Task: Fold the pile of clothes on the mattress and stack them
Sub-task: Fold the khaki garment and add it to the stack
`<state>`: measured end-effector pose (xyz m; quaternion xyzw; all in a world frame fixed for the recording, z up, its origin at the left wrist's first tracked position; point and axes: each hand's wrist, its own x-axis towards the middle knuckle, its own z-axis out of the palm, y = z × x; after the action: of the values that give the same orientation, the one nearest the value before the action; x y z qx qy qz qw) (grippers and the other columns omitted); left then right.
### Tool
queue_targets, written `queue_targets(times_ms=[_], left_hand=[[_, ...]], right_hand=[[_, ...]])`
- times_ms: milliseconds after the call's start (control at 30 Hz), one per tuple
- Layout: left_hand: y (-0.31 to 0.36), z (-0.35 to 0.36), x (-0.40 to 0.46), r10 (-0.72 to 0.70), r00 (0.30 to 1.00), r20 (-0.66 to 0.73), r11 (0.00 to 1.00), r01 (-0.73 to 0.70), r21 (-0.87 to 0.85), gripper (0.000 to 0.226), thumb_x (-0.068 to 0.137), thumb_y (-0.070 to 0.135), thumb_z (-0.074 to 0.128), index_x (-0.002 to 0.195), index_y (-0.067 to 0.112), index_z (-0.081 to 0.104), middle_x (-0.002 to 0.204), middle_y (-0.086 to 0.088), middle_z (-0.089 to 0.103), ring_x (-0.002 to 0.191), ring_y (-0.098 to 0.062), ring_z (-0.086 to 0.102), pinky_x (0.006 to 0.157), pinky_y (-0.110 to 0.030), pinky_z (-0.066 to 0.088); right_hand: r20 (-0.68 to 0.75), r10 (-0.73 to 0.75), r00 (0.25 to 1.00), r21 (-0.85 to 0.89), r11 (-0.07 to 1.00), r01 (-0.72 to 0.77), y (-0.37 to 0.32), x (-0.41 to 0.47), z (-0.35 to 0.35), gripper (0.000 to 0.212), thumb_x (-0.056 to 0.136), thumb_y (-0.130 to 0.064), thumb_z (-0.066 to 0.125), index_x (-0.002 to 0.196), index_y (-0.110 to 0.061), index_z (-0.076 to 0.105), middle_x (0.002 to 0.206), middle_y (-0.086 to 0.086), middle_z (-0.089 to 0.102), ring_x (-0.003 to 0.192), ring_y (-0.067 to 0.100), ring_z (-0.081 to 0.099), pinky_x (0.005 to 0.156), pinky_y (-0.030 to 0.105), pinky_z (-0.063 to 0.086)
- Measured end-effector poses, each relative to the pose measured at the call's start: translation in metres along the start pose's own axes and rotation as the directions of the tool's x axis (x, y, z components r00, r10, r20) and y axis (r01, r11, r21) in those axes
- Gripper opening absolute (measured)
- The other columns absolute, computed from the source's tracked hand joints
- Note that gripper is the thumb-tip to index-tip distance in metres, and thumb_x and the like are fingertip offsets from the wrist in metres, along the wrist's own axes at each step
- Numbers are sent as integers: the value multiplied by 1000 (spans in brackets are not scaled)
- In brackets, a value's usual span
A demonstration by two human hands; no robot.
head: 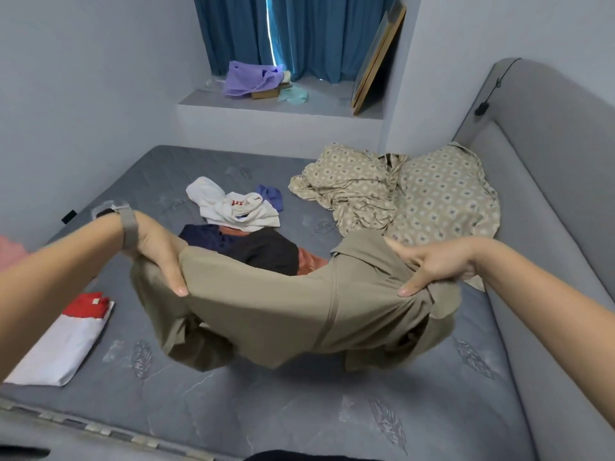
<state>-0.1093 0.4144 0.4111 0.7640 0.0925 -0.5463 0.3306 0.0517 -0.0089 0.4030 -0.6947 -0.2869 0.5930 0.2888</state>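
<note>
Clothes lie in a messy pile [239, 241] in the middle of the grey mattress [299, 410], past the 2 hands. The pile has a white top with red letters [233, 207], a small purple piece [271, 196], dark navy and black pieces [259, 251] and a bit of orange cloth [309, 261].

One soft tan shirt with a seam down the middle [283, 314] is up in the air, in front of the pile and closer to the person. It hangs between the hands and sags in the middle above the mattress. The left hand [159, 254] grips the left end of the shirt, with fingers curled over the edge. This arm wears a grey wrist band [128, 227]. The right hand [432, 264] grips the right end near the collar, thumb on top and fingers tucked in the cloth.

A folded red and white piece [66, 341] lies flat on the mattress at the left, below the left arm and well apart from the pile. A crumpled beige sheet with a diamond pattern [416, 197] lies at the far right, just beside the grey padded headboard [549, 181]. Blue curtains [299, 31] hang at the back, above a ledge with a purple bag [249, 78].
</note>
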Motion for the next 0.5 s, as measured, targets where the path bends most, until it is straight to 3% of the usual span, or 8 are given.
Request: queue_targets(times_ms=[100,167,233,300,333,400,500], left_hand=[[26,-9,-18,-31,999,-19,999,32,37,60,50,39,92,101,12,73,109,-9,71,102,-23,67,95,-38,50],[39,-21,-16,-90,980,-177,994,99,39,66,49,47,88,102,11,71,106,-7,73,101,-25,68,97,-43,49],[46,-37,-2,-135,906,-400,983,174,63,75,39,65,82,96,16,71,99,1,74,97,-19,68,98,-40,49],[51,-54,24,-97,805,-586,965,220,143,84,41,80,72,98,18,70,104,4,71,97,-14,64,97,-30,46],[55,-59,40,-64,753,-655,950,248,192,79,55,79,68,101,15,70,108,-1,69,96,-17,61,92,-26,44],[61,-67,77,16,645,-764,925,281,257,55,83,53,63,106,4,66,114,-15,66,95,-27,57,77,-25,37],[63,-75,141,82,531,-843,943,231,238,39,93,37,56,121,10,60,124,-17,60,110,-35,56,85,-31,42]], right_hand=[[81,-71,994,64,996,66,-15,-13,-6,86,85,16,56,136,-47,25,134,-11,55,118,11,58,94,39,52],[-11,-67,998,80,994,68,-22,-13,-22,74,86,20,48,127,-41,40,120,-13,65,107,11,64,87,39,56],[-123,-60,991,41,997,65,-27,-3,-40,71,87,20,48,121,-42,44,119,-13,63,104,9,64,93,43,52],[-262,-63,963,-60,997,49,-24,16,-59,78,87,19,49,126,-48,36,128,-14,52,114,9,54,103,42,44],[-341,-66,938,-133,991,21,-20,30,-70,82,86,17,52,134,-46,30,134,-12,45,122,10,46,108,41,39],[-448,-100,889,-348,935,-71,-4,68,-97,89,82,10,57,151,-29,17,150,-6,30,138,13,29,116,38,26],[-522,-100,847,-449,876,-174,33,133,-134,94,80,5,54,154,-21,4,159,6,19,145,21,23,117,30,21]])
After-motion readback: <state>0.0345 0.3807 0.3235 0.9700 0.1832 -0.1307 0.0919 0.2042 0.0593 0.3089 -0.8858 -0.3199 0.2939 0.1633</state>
